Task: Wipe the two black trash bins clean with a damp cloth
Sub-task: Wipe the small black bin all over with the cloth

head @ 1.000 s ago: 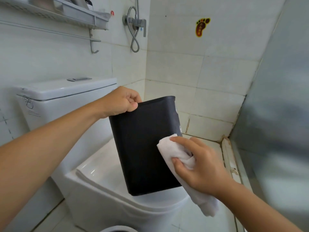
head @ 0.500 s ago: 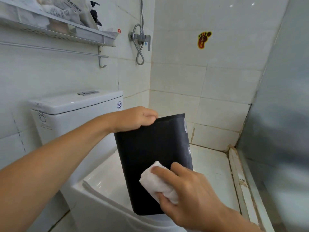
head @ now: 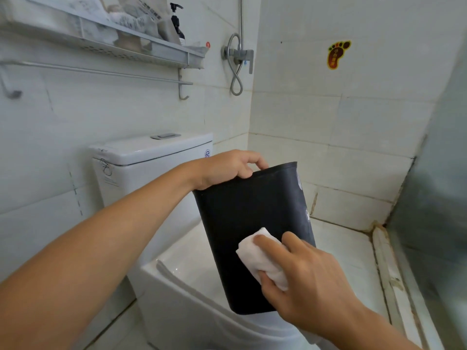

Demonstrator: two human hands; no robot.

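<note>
Black plastic bin point(head: 250, 231) hangs over the toilet bowl point(head: 187, 269), my left hand point(head: 227, 168) curled over its top rim. Right hand point(head: 303, 276) pinches the white cloth point(head: 260, 258) against the lower wall. I'm mid-wipe on this face (only one bin visible); next I'd rotate it to reach unwiped sides.

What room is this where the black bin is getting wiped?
It looks like a small bathroom. There is a white toilet against the tiled wall, a shower tap with a hose in the corner, and a wall shelf with a pump bottle on it.
</note>
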